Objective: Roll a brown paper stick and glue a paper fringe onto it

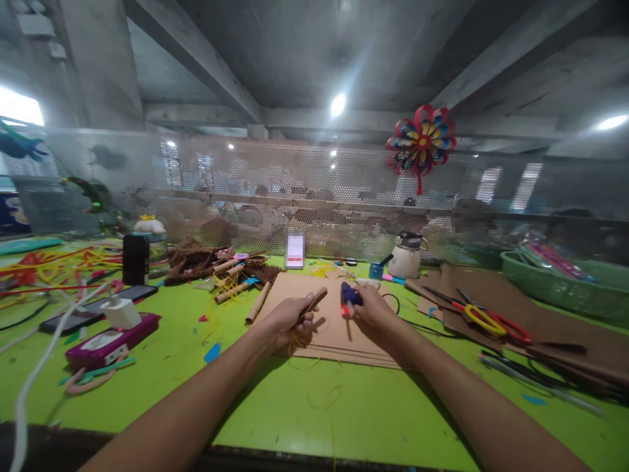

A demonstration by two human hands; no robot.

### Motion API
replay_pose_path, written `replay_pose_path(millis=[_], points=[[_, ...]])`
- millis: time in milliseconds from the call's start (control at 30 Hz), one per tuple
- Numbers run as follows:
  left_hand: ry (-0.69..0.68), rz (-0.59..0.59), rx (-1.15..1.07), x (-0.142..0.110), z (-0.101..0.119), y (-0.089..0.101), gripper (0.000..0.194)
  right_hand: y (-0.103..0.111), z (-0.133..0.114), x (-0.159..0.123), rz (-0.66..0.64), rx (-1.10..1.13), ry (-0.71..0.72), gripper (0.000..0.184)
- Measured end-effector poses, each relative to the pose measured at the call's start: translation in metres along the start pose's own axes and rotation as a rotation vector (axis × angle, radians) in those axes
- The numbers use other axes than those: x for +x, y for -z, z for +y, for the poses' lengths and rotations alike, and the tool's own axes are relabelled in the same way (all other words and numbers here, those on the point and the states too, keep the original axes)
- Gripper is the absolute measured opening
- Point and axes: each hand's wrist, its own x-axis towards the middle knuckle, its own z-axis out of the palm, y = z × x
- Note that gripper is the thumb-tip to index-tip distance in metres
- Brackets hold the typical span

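Observation:
My left hand (289,320) is closed on a narrow brown cardboard piece (314,300), which points up and to the right. Thin yellow string (297,342) hangs in loops beneath those fingers. In my right hand (371,303) is a dark blue and red glue gun (350,299), its tip turned downward and slightly blurred. Between the two there is a gap, so gun and cardboard piece do not touch. Both hands are above a stack of flat brown cardboard sheets (289,288) on the green table (275,406).
Scissors with yellow and red handles (484,320) lie on brown sheets at right, before a green basket (555,288). A white jug (405,255) stands behind. Cardboard rolls (233,288), a purple power strip (111,341) with a white charger, and a phone (93,308) are at left.

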Motion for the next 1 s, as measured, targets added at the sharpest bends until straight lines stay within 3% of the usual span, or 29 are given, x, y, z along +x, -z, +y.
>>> replay_pose_path(millis=[100, 200, 300, 433, 633, 800, 1000], points=[[-0.012, 0.021, 0.042, -0.003, 0.001, -0.003, 0.024, 0.009, -0.008, 0.0, -0.026, 0.029, 0.079, 0.039], [-0.014, 0.028, 0.113, -0.009, 0.0, -0.009, 0.029, 0.022, -0.03, -0.002, 0.076, 0.257, 0.128, 0.03], [0.012, -0.053, 0.163, -0.012, -0.003, -0.018, 0.035, 0.026, -0.056, -0.006, 0.049, 0.549, 0.072, 0.036], [-0.072, -0.094, 0.22, -0.014, -0.008, -0.027, 0.033, 0.02, -0.075, -0.015, -0.009, 0.571, -0.034, 0.045], [-0.112, -0.157, 0.269, -0.015, -0.009, -0.029, 0.036, 0.02, -0.075, -0.02, -0.082, 0.745, -0.062, 0.034], [-0.13, -0.094, 0.354, -0.014, -0.007, -0.029, 0.031, 0.024, -0.075, -0.021, -0.118, 0.824, -0.083, 0.032], [-0.062, -0.128, 0.314, -0.016, -0.007, -0.029, 0.024, 0.022, -0.076, -0.022, -0.133, 0.913, -0.116, 0.032]])
